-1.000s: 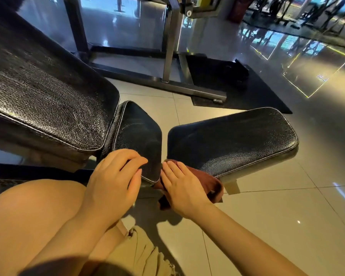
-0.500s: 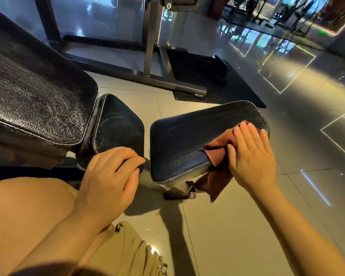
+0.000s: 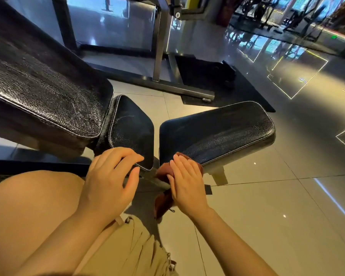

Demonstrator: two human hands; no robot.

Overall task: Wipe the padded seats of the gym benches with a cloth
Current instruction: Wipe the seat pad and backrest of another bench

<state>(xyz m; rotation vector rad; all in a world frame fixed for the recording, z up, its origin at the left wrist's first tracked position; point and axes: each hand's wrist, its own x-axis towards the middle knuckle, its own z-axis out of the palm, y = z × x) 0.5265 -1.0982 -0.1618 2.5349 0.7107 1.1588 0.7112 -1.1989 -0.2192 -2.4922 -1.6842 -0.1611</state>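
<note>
The right hand [image 3: 187, 184] presses flat, fingers straight and together, on the reddish-brown cloth [image 3: 163, 172] at the near edge of the right seat pad [image 3: 217, 132], likely wiping it, while the left hand [image 3: 110, 176], fingers loosely curled, rests on the neighbouring seat pad [image 3: 133, 128], apparently for support.

Right hand [image 3: 187, 188]: flat, fingers straight, pressing the rust-brown cloth [image 3: 163, 200] at the near end of the right seat pad [image 3: 217, 132].
Left hand [image 3: 110, 180]: fingers curved, resting on the near corner of the left seat pad [image 3: 131, 128].
Backrest [image 3: 42, 86]: tilted, far left.
Floor [image 3: 267, 216]: glossy tiles.
</note>
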